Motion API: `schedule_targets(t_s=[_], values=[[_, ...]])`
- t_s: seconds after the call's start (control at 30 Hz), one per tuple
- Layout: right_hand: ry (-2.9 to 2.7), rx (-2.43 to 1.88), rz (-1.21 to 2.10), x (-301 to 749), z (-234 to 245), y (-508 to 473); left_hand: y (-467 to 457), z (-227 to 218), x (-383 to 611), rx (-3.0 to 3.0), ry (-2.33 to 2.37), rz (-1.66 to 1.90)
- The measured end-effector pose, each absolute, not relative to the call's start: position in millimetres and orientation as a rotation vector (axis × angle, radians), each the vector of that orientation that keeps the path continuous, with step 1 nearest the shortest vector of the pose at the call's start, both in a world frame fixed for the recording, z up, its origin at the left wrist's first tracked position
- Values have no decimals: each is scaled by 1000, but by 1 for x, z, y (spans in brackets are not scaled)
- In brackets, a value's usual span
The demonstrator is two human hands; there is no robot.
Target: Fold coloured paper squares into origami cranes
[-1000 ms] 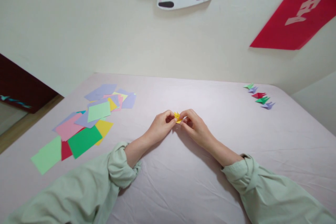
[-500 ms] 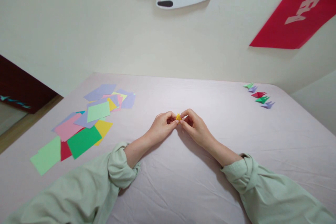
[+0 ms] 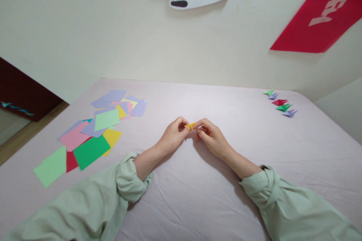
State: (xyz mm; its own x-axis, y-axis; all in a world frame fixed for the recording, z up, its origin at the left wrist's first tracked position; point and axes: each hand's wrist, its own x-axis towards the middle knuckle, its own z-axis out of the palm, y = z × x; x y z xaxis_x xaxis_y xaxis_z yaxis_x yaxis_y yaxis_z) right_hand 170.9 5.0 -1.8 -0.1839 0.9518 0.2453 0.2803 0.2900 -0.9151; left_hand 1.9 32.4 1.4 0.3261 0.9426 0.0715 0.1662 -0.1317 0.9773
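Note:
A small piece of folded yellow paper is pinched between the thumb and fingers of my left hand, just above the middle of the table. From the other side my right hand reaches in, its index fingertip touching the right end of the paper. The right thumb sits lower and a little apart from the index finger, so the right hand does not grip the paper. Parts of the paper are hidden by the fingertips.
Loose coloured paper sheets lie overlapping on the left of the cloth-covered table. Several folded paper cranes stand in a row at the far right. A wall with red decorations rises behind the table.
The yellow paper has turned from pointing upward to lying slantwise in my left fingers. My right thumb has come away from it, leaving the index finger in contact.

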Motion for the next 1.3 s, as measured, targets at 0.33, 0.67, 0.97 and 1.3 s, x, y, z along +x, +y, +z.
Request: schedule_targets(t_s=[0.33,0.67,0.97,1.3], values=[[-1801,-1087,567,175,10,3,34,0,-1,1517,896,846],[-1909,-1043,660,176,6,4,34,0,0,1352,893,859],[-1928,-1079,693,176,4,4,36,-5,-1,1488,891,835],[-1928,-1120,775,179,-2,8,35,-1,-2,1859,940,755]])
